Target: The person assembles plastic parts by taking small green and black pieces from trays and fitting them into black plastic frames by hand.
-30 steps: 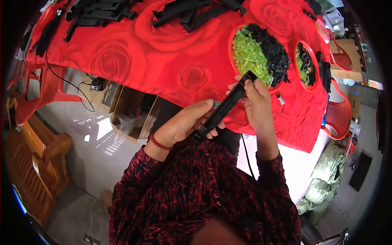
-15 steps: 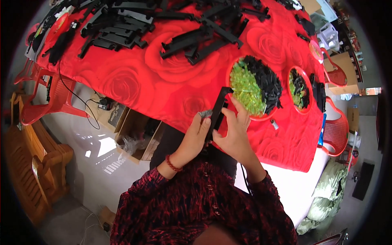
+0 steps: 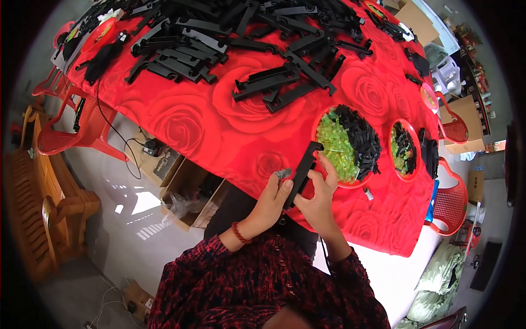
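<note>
**At the counter's near edge: two hands on a black plastic strip**

Over the near edge of the counter (image 3: pixel 219 131), which wears a red cloth printed with large roses, both hands hold a long black plastic strip (image 3: pixel 302 171) tilted up toward the bowls. The left hand (image 3: pixel 271 200) curls its fingers around the strip's lower end, and a small grey piece (image 3: pixel 283 174) shows at its fingertips. The right hand (image 3: pixel 320 194) has its grip pressed together on the strip's right side, thumb on the face.

Just beyond the strip sits a red bowl (image 3: pixel 327 179) filled with green and black small parts; a second, smaller red bowl (image 3: pixel 392 156) lies to its right. A large heap of black strips (image 3: pixel 263 49) covers the far half of the counter.

Below the counter's edge are an open cardboard box (image 3: pixel 186 192), a trailing cable (image 3: pixel 118 137) and a pale tiled floor (image 3: pixel 109 219). Red plastic chairs (image 3: pixel 66 134) stand at the left and right ends, and a wooden bench (image 3: pixel 41 208) runs along the far left.
</note>
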Demonstrator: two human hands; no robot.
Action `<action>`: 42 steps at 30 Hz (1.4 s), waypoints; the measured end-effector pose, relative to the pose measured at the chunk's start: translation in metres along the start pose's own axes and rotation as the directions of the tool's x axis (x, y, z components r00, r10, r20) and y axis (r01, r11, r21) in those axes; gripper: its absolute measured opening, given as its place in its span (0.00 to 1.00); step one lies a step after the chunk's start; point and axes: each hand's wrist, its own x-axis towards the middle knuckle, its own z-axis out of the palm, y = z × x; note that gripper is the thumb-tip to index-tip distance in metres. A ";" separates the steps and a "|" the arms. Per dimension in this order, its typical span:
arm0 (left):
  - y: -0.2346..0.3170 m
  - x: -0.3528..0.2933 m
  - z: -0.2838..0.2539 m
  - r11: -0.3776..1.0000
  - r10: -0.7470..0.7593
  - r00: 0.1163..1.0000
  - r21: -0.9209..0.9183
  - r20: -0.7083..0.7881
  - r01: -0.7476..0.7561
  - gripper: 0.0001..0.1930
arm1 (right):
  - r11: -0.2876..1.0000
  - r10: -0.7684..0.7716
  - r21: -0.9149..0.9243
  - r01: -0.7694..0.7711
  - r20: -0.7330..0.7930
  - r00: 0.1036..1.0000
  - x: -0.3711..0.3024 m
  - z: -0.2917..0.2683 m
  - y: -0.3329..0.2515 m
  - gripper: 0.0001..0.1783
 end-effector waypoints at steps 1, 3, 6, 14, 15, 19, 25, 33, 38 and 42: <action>0.000 -0.001 0.002 1.000 0.001 1.000 0.000 0.003 -0.001 0.17 | 1.000 0.003 0.005 -0.003 -0.004 1.000 0.000 -0.001 -0.001 0.23; -0.002 -0.002 0.005 0.997 0.007 0.999 -0.077 -0.042 -0.010 0.17 | 1.000 0.014 0.008 -0.014 -0.008 1.000 -0.001 -0.003 -0.002 0.23; -0.003 -0.005 0.009 0.996 -0.039 0.995 -0.087 -0.088 0.032 0.17 | 0.999 0.025 0.028 -0.024 -0.016 1.000 -0.004 -0.004 -0.002 0.22; -0.006 -0.008 0.009 0.969 -0.163 0.984 -0.202 -0.076 0.145 0.17 | 1.000 0.012 0.009 -0.012 -0.016 1.000 -0.009 -0.003 0.001 0.22; -0.008 -0.007 0.009 0.971 -0.137 0.986 -0.211 -0.094 0.115 0.16 | 1.000 0.010 0.006 -0.010 -0.012 1.000 -0.009 -0.003 0.001 0.23; -0.010 -0.007 0.008 0.961 -0.157 0.981 -0.247 -0.113 0.126 0.16 | 1.000 0.003 -0.003 -0.003 -0.013 1.000 -0.008 -0.002 0.005 0.23; -0.011 -0.009 0.007 0.954 -0.215 0.970 -0.237 -0.111 0.184 0.17 | 0.999 0.032 -0.004 -0.032 0.014 0.999 -0.012 -0.003 0.006 0.26; -0.014 -0.009 0.009 0.974 -0.111 0.988 -0.209 -0.103 0.087 0.16 | 0.999 0.040 -0.026 -0.039 0.027 0.999 -0.014 -0.002 0.006 0.26; -0.007 -0.008 0.005 0.958 -0.194 0.980 -0.228 -0.055 0.177 0.23 | 0.999 0.041 -0.026 -0.041 0.023 0.999 -0.015 -0.001 0.008 0.26; -0.012 -0.009 0.001 0.952 -0.186 0.982 -0.251 -0.014 0.177 0.33 | 0.999 0.042 -0.024 -0.041 0.027 0.999 -0.015 -0.002 0.006 0.25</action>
